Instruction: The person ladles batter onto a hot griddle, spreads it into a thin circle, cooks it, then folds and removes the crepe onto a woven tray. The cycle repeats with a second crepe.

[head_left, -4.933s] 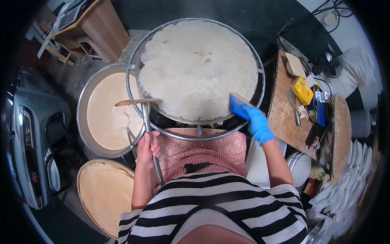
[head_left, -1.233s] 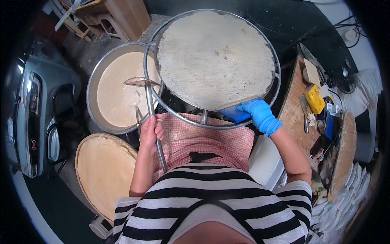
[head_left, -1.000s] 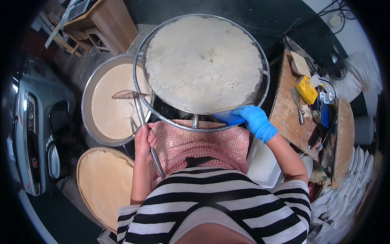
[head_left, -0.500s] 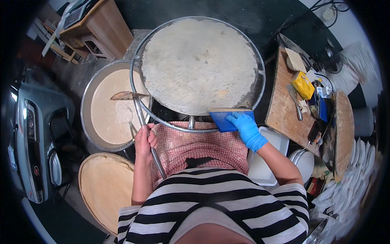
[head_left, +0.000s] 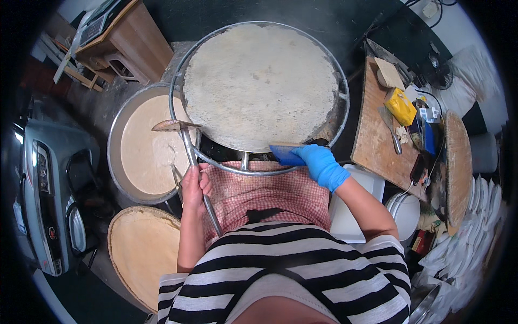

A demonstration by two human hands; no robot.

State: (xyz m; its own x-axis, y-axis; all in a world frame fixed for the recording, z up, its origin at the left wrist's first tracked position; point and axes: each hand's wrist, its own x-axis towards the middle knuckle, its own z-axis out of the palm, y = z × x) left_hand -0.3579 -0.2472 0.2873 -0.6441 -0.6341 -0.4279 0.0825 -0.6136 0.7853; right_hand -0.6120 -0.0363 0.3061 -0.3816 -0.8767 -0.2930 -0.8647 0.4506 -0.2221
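A dark floor (head_left: 259, 11) lies far off. A wooden table (head_left: 141, 40) stands far left, a wooden counter (head_left: 375, 129) at right, white plates (head_left: 475, 216) stacked near right.

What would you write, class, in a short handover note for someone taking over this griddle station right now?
Left hand: grips the long metal ladle, its bowl over the batter basin.
Right hand, blue-gloved: holds a blue scraper at the near edge of the thin crepe on the round griddle.
Done: batter is spread across the whole plate.
Left: the crepe is not yet off the griddle; a round woven tray sits lower left.
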